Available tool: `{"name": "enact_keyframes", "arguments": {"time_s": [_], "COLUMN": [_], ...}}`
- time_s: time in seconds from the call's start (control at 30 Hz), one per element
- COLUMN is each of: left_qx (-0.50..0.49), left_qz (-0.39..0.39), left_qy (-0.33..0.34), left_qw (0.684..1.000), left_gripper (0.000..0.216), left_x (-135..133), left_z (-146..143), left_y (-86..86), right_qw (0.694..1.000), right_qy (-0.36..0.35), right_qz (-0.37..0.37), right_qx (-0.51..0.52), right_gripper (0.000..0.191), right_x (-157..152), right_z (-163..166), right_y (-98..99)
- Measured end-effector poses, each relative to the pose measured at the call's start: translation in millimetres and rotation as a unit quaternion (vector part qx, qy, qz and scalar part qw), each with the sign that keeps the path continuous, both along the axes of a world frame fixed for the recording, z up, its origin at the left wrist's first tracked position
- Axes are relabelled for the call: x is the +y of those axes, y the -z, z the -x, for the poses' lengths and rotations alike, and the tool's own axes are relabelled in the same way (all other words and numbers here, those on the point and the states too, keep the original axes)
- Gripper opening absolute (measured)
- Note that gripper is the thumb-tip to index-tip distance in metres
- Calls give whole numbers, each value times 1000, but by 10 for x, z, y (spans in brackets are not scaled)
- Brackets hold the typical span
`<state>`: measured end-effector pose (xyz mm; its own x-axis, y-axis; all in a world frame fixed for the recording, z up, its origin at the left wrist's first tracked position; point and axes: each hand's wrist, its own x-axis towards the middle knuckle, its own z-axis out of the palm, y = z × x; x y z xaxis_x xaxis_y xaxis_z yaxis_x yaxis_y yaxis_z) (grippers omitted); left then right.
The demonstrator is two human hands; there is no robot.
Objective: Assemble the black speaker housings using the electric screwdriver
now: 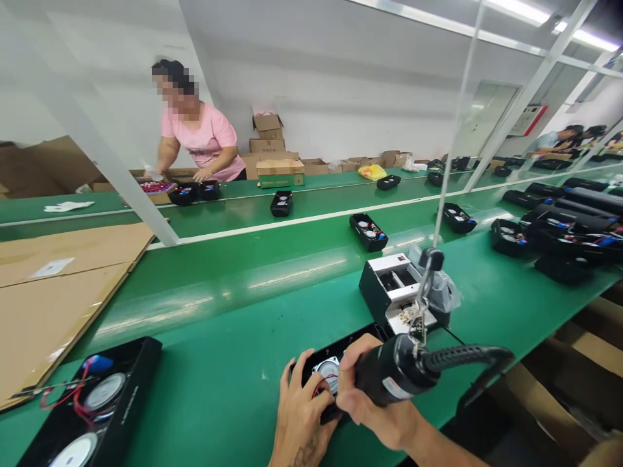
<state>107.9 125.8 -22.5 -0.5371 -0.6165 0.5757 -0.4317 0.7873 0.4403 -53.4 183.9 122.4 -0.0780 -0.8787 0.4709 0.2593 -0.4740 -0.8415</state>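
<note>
Right hand [374,395] clenched around black corded electric screwdriver [394,370], tip hidden behind fingers. Left hand [302,415] grasps black speaker housing [341,345], round speaker driver [328,375] showing between the 2 hands. White-topped power unit [394,292] sits just beyond the hands on green conveyor belt [219,324].

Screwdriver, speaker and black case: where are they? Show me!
Electric screwdriver [392,371], head view, on its black body.
Round speaker [327,375], head view, on its silver centre.
Black speaker case [341,345], head view, on its top edge.
</note>
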Motion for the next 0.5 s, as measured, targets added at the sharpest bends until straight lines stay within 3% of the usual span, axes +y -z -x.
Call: {"name": "enact_keyframes", "arguments": {"time_s": [0.27, 0.37, 0.5], "left_qx": [-77, -120, -110], "left_qz": [77, 129, 114], "left_qy": [-18, -25, -35], "left_qw": [994, 984, 987], "left_gripper": [13, 21, 37], "left_x": [-8, -56, -115], "left_z": [-16, -39, -67], "left_y": [-129, -73, 88], "right_qw": [1000, 999, 998], "right_qy": [10, 21, 20], "right_qz": [-25, -36, -36], "right_qx": [-2, 22, 39], "right_gripper": [26, 25, 24], "right_x": [-80, -89, -117], "right_z": [-37, -51, -81], "right_y": [110, 92, 14]}}
